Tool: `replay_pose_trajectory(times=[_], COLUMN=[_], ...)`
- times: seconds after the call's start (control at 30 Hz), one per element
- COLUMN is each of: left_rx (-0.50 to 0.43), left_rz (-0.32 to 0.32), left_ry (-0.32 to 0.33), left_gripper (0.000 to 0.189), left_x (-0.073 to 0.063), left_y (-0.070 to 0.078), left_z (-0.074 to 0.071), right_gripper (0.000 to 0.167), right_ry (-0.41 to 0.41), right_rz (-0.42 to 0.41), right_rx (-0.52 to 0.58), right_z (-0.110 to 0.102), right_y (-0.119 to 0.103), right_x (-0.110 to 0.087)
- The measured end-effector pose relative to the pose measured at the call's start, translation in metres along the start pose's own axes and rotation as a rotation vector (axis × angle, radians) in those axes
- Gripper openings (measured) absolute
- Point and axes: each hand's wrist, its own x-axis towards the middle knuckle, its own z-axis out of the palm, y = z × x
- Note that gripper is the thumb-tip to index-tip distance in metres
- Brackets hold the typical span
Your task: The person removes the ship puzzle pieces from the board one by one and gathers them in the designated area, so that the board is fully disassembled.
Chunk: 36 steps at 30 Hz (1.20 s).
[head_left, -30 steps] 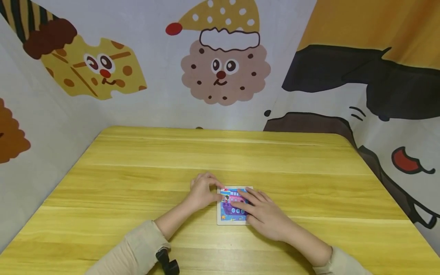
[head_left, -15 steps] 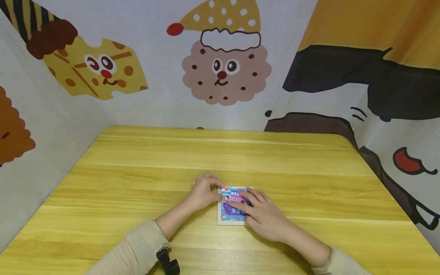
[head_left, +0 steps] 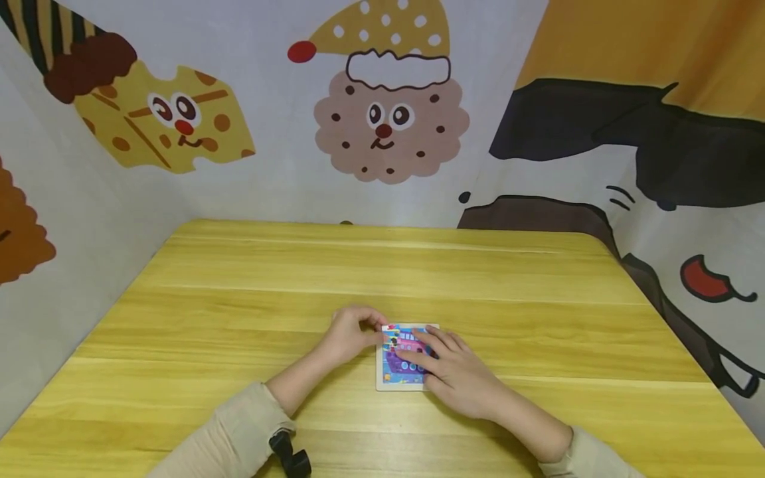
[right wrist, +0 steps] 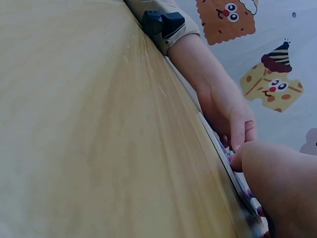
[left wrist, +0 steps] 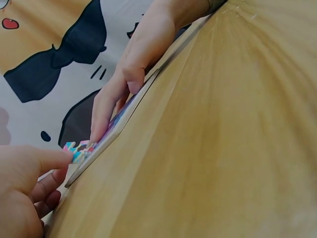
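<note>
A small square jigsaw puzzle (head_left: pixel 391 365) with a pale frame lies on the table, its picture purple, pink and blue. At its far left corner my left hand (head_left: pixel 348 336) pinches a colourful puzzle piece (head_left: pixel 391 336) between thumb and fingers. In the left wrist view that puzzle piece (left wrist: pixel 75 150) stands tilted up from the frame, beside the fingertips of my right hand (left wrist: pixel 133 54). My right hand (head_left: pixel 463 375) lies over the right side of the puzzle, fingers stretched across the picture and covering part of it. The right wrist view shows the left hand (right wrist: pixel 230 116) close by the right thumb.
The wooden table (head_left: pixel 251 265) stretches around the puzzle on all sides. A cloth with cartoon figures (head_left: pixel 269 179) hangs behind the table's far edge. A black strap device (head_left: pixel 291 457) sits at the left sleeve cuff.
My left hand has shifted slightly, and the pinched corner piece now shows more of its face, tipped up. My right hand stays on the puzzle, almost unmoved.
</note>
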Motion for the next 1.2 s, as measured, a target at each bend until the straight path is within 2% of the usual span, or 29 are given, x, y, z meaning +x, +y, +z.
replay_pose_trajectory(times=[0.17, 0.33, 0.53, 0.8, 1.2], left_rx=[-0.103, -0.148, -0.176, -0.197, -0.123], left_rz=[-0.058, -0.125, -0.199, -0.182, -0.192], left_ry=[0.013, 0.047, 0.041, 0.045, -0.025], left_gripper=[0.013, 0.013, 0.013, 0.014, 0.015], left_x=[0.001, 0.001, 0.003, 0.008, 0.012], left_y=[-0.001, -0.002, -0.006, -0.02, -0.036], left_z=[-0.006, -0.017, -0.03, -0.055, -0.09], right_gripper=[0.048, 0.048, 0.049, 0.049, 0.048], right_ry=[-0.011, -0.013, -0.016, -0.011, -0.015], right_rz=[0.005, 0.009, 0.015, 0.01, 0.012], right_rx=[0.015, 0.027, 0.026, 0.029, 0.031], right_z=[0.0, 0.0, 0.002, 0.001, -0.001], right_y=[0.0, 0.0, 0.0, -0.001, -0.001], right_x=[0.0, 0.0, 0.0, 0.0, 0.0])
